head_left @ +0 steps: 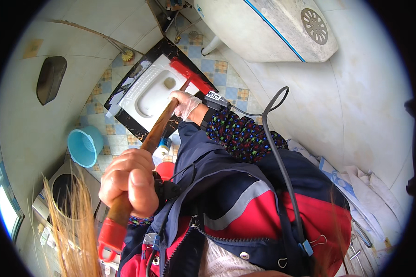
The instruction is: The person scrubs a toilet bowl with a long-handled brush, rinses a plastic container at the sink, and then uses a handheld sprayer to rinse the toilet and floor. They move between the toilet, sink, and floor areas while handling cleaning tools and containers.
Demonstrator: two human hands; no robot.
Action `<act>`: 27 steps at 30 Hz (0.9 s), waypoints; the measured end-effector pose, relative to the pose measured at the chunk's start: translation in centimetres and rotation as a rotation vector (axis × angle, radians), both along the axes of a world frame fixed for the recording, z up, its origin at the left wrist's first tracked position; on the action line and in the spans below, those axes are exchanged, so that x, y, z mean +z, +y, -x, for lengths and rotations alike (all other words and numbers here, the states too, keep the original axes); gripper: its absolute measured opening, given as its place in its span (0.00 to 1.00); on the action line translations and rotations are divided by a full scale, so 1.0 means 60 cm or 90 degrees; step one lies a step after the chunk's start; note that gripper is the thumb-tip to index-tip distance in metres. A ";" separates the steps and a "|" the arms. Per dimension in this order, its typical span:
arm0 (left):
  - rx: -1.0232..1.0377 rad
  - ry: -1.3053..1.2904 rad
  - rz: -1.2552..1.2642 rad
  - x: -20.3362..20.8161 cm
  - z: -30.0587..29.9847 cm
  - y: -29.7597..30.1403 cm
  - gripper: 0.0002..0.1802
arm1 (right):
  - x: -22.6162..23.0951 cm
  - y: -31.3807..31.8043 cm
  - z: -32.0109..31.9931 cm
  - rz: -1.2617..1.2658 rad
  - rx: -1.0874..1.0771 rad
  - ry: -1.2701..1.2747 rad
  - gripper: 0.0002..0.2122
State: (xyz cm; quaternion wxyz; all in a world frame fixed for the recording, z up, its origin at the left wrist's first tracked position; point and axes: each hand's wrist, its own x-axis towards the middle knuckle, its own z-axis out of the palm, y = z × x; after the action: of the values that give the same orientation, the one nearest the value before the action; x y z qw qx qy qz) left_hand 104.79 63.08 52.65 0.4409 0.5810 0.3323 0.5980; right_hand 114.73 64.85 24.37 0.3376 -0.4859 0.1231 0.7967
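Observation:
Both my hands are closed round a long-handled brush, its brown wooden handle running slantwise from lower left to upper middle. My left hand wraps the near end, just above a red end cap with a hanging loop. Farther down, my right hand, in a thin clear plastic glove, grips the handle close to the red brush head. That head lies over the right side of a white squat toilet, whose drain hole stays visible. Where the bristles touch cannot be made out.
Black marbled edging surrounds the toilet. A bottle and a red object are near my legs. At left stand a light-blue bucket and a machine with a round dark lid. A white casing overhangs the upper right.

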 end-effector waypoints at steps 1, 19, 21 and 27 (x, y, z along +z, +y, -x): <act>0.019 0.002 0.006 0.001 0.002 0.003 0.11 | 0.004 0.003 -0.002 -0.032 -0.005 0.004 0.13; -0.264 -0.002 -0.221 -0.061 0.028 -0.034 0.07 | -0.047 0.097 -0.034 -0.248 -0.302 0.104 0.04; -0.200 -0.005 -0.195 -0.061 0.045 -0.036 0.09 | -0.060 0.103 -0.036 -0.453 -0.107 -0.123 0.02; 0.003 -0.043 -0.139 -0.068 0.065 -0.067 0.16 | -0.043 0.098 -0.020 -0.337 -0.033 -0.138 0.04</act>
State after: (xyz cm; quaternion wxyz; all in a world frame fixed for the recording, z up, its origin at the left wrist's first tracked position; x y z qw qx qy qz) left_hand 100.88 59.04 48.56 0.3847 0.6043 0.2514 0.6508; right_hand 115.94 70.73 21.81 0.4840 -0.4596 -0.1135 0.7359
